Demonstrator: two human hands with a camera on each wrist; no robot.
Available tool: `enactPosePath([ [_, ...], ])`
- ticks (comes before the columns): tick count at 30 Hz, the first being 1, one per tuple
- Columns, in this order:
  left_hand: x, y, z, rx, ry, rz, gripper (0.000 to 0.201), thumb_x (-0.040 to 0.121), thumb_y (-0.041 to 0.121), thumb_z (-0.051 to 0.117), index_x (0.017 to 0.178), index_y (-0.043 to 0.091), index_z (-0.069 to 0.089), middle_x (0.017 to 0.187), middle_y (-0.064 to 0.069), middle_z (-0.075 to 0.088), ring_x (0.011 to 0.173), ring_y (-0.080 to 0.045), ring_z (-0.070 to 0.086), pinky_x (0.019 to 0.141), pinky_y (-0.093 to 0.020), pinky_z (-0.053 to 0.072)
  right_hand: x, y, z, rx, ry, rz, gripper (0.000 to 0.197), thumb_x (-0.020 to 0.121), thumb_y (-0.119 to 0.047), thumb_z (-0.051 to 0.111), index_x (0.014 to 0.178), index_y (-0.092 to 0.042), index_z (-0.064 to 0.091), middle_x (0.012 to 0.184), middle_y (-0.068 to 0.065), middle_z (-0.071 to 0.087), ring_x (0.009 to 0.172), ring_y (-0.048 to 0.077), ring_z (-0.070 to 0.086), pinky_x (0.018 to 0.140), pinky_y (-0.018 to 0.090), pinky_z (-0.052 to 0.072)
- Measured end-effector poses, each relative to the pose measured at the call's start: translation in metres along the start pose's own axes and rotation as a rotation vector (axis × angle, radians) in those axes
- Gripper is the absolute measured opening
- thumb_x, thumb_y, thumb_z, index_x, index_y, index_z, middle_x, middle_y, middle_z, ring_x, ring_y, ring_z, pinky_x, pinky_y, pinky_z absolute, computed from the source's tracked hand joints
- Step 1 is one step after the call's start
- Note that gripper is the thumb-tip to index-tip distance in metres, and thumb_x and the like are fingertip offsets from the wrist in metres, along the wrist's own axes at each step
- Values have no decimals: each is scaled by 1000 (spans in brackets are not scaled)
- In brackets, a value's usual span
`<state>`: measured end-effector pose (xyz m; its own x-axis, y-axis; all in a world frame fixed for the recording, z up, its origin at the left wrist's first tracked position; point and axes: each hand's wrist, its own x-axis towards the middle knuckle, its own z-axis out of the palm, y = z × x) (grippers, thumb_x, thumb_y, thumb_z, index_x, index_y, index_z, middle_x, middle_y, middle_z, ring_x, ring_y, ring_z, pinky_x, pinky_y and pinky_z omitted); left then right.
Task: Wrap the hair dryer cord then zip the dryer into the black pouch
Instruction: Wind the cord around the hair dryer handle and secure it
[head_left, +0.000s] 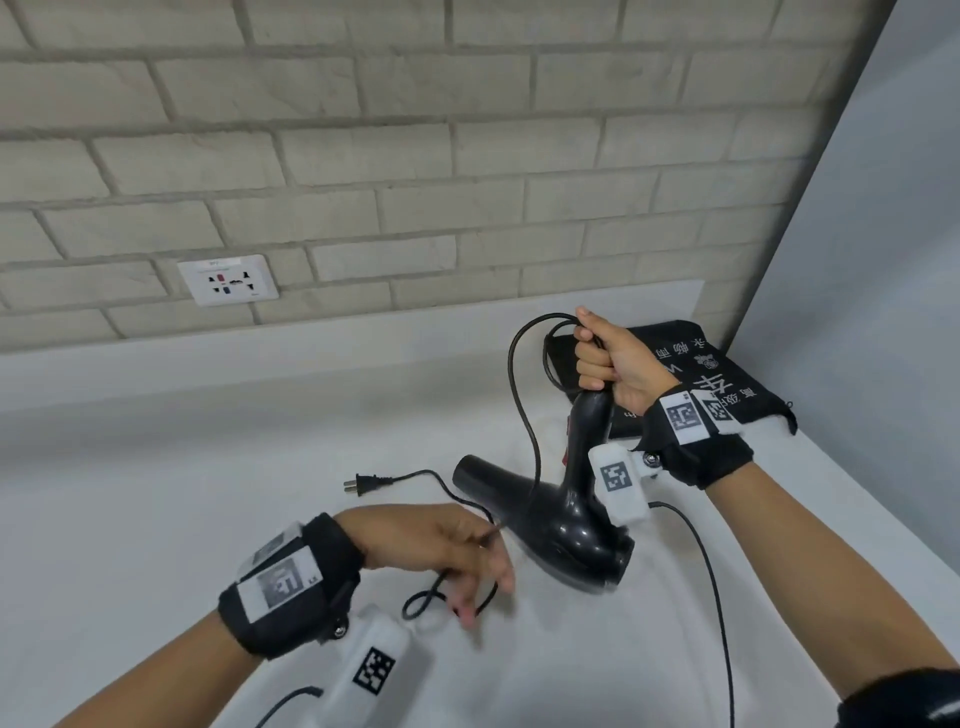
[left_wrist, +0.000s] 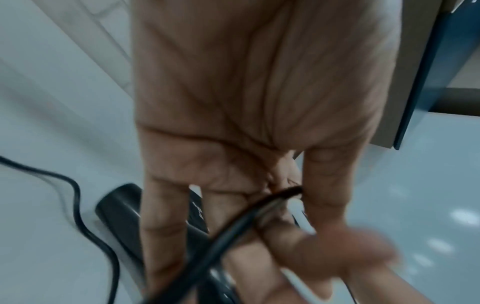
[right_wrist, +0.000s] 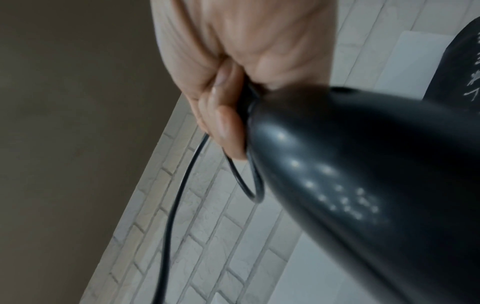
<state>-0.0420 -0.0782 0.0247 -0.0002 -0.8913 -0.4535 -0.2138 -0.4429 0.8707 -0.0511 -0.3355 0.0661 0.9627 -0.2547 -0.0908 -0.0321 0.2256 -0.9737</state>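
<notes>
A right hand (head_left: 615, 364) is fisted around the handle of a glossy black hair dryer (head_left: 561, 519), hiding the handle's end, with the nozzle tilted down over a white counter (head_left: 208, 467). The blurred left hand (head_left: 447, 551) pinches the thin black cord (head_left: 524, 415) in loosely bent fingers. A flat black fabric pouch (head_left: 727, 379) with white print lies behind, partly covered by the right wrist.

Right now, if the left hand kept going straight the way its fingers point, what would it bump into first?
Probably the hair dryer. The left hand, with the cord across its fingers, points rightward at the dryer's black body, which shows just beyond the fingers in the left wrist view. Depth is unclear, so it might pass slightly in front.
</notes>
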Motion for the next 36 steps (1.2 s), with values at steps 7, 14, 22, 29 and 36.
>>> enactPosePath([
  [7,-54,-34,-58,-218,717,15,57,42,71,75,60,19,60,52,5,28,42,-7,30,49,-17,34,2,-5,-35,38,115,-23,38,96,-38,37,62,-20,36,29,-10,20,24,4,16,29,15,19],
  [14,-71,-35,-90,-507,1069,132,31,93,35,46,69,16,53,45,11,23,36,-4,19,36,-15,18,-2,-10,-14,-29,-33,35,39,97,-39,32,62,-20,35,28,-10,19,24,2,16,30,16,17],
  [22,-1,-66,-87,118,980,-451,30,96,14,37,99,-3,62,90,-18,63,79,-26,58,66,-24,45,-10,0,19,13,-227,142,39,97,-38,28,63,-21,36,27,-10,21,22,1,17,29,15,18],
  [29,2,-10,-94,86,1116,-140,44,84,-18,29,114,-8,60,124,-23,58,120,-33,51,103,-28,35,-7,7,15,50,-142,146,39,97,-38,30,63,-21,36,28,-9,20,22,3,17,29,15,20],
  [36,-19,52,-87,314,366,-121,70,81,-15,42,138,25,36,134,3,51,129,-6,38,105,-22,27,-6,9,5,86,-31,132,38,97,-37,33,63,-20,37,28,-8,19,22,4,16,29,15,20],
])
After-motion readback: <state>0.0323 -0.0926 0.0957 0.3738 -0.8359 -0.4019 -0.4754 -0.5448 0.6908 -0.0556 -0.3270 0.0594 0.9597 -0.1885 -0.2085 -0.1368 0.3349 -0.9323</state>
